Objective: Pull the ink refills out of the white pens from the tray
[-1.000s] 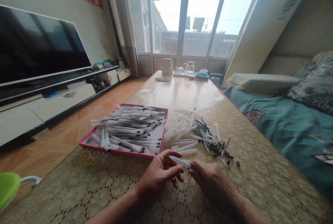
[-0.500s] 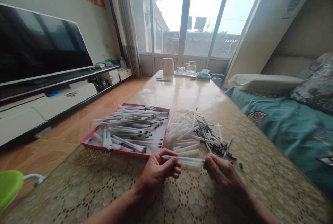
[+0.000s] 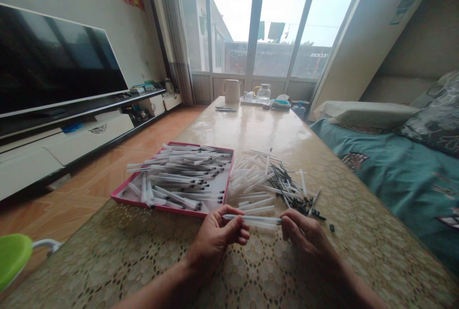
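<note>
My left hand (image 3: pixel 218 238) pinches the left part of a clear white pen barrel (image 3: pixel 256 219), held level just above the table. My right hand (image 3: pixel 304 236) grips its right end with closed fingertips. Just beyond my hands lies a loose heap of white pen barrels (image 3: pixel 251 184), with thin dark refills (image 3: pixel 283 182) and small black caps (image 3: pixel 311 211) to its right. A shallow pink tray (image 3: pixel 124 193) to the left holds several assembled white pens (image 3: pixel 179 175).
The long table (image 3: pixel 251 127) wears a patterned lace cloth at my end. A white jug (image 3: pixel 231 91), a glass teapot (image 3: pixel 263 93) and small items stand at the far end. A teal sofa (image 3: pixel 394 170) runs along the right; a TV (image 3: pixel 53 60) is left, a green object (image 3: pixel 12 256) bottom left.
My hands have drawn apart along the pen barrel, which turned from slanted to level. In the last half second the hands barely moved.
</note>
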A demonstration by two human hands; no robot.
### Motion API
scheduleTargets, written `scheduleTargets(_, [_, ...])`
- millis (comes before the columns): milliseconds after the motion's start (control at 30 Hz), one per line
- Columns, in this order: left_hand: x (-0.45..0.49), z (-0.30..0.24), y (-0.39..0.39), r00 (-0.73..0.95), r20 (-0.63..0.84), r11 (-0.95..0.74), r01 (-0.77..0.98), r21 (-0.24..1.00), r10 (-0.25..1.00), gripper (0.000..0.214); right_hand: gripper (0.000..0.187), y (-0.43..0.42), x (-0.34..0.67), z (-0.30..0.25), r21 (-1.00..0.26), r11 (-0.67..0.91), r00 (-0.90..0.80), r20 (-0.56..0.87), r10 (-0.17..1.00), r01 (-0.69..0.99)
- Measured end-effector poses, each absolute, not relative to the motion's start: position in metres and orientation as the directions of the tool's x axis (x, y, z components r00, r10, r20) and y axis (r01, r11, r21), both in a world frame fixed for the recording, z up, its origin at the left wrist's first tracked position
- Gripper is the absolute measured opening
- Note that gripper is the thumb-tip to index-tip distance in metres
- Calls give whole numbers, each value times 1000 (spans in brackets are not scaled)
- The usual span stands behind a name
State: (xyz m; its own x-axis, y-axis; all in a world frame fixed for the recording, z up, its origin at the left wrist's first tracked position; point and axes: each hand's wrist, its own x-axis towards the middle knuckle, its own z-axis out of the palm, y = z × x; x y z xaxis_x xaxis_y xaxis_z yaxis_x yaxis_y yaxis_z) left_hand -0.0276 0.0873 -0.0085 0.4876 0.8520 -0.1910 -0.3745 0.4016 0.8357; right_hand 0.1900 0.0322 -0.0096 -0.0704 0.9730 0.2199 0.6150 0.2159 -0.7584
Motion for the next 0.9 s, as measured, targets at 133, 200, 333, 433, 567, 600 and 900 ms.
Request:
scheduleTargets(133, [-27,-8,88,483,-194,401,-372,837,854,30,29,30,190,-9,-738,225,-63,241,969,636])
scheduleTargets(200, [-27,-8,88,479,-196,398,-367,841,855,29,21,29,190,-8,-738,203,-50,224,973,643])
scheduleTargets(333, [-27,-7,88,468,-196,389,-363,846,862,29,29,30,191,-12,-730,212,-84,208,975,650])
scheduleTargets(433, [-27,-7,88,469,-194,387,-358,850,861,29,29,32,191,-17,-719,242,-91,243,966,651])
scheduleTargets(567, [-26,-9,89,469,-188,381,-360,852,863,27,24,32,190,-17,-740,213,-66,223,973,638])
scheduleTargets(600, [-26,-9,89,471,-186,380,-360,852,862,27,25,32,190,-16,-741,212,-72,217,974,637])
scheduleTargets(900, [-29,-12,88,487,-181,381,-350,856,854,26,25,30,191,-14,-730,230,-72,241,968,644])
